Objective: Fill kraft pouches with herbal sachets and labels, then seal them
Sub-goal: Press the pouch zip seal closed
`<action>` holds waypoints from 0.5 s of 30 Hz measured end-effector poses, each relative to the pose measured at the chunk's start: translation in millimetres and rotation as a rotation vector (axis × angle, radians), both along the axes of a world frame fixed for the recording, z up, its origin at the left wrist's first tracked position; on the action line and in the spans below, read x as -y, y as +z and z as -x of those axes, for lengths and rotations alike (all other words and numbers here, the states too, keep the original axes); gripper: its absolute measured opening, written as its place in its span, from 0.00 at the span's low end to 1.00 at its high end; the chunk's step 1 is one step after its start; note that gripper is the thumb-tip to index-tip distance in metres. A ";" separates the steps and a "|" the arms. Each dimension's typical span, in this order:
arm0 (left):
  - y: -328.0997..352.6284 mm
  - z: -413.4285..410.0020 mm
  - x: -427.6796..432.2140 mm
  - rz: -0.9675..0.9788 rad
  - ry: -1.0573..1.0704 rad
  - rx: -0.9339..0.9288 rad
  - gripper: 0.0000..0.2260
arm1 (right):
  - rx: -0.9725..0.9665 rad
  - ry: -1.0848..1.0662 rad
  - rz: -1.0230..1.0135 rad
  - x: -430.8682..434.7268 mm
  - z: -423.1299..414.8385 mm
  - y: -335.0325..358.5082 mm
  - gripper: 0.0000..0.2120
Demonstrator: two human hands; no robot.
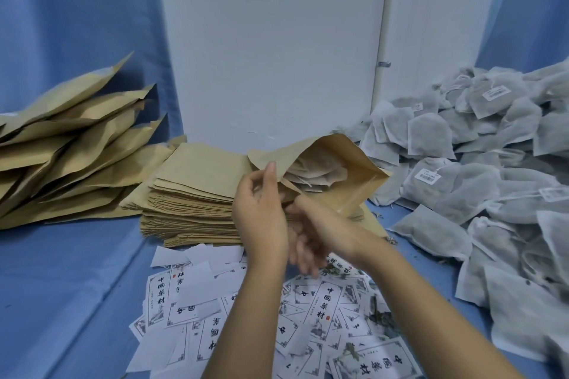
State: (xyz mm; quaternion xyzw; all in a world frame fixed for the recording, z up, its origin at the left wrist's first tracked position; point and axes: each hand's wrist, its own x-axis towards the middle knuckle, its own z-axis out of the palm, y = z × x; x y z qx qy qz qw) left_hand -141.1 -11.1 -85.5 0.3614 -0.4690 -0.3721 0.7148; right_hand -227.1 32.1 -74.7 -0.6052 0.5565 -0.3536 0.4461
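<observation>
An open kraft pouch [335, 163] lies tilted on the stack of empty pouches, its mouth facing me, with pale herbal sachets [317, 174] visible inside. My left hand [261, 209] pinches the near left lip of the mouth between thumb and fingers. My right hand [311, 234] is blurred below the mouth, fingers pointing down and left over the labels; I cannot tell whether it holds anything. Printed paper labels [326, 308] lie scattered in front of me.
A stack of flat empty kraft pouches [191, 194] stands in the middle. Filled pouches [70, 148] are piled at the left. A big heap of grey sachets [492, 178] covers the right. A white panel [271, 40] rises behind, on blue cloth [61, 286].
</observation>
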 end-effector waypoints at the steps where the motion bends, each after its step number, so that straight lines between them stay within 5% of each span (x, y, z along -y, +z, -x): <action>1: 1.5 -0.2 2.6 -0.078 -0.035 -0.085 0.06 | 0.042 0.016 -0.039 2.3 -2.8 -5.4 0.30; 4: 3.4 -1.4 8.6 -0.355 -0.305 -0.212 0.05 | 0.337 -0.256 0.001 13.3 -8.1 -19.2 0.27; 7: -0.5 -4.6 9.6 -0.517 -0.444 0.039 0.10 | 0.569 -0.441 0.059 16.0 -11.4 -21.8 0.23; 10: 0.1 -3.8 8.4 -0.556 -0.633 0.007 0.12 | 0.618 -0.496 0.123 15.1 -13.3 -17.9 0.19; 15: -0.6 -5.3 11.0 -0.533 -0.660 0.095 0.11 | 0.633 -0.583 0.142 17.6 -11.5 -17.3 0.14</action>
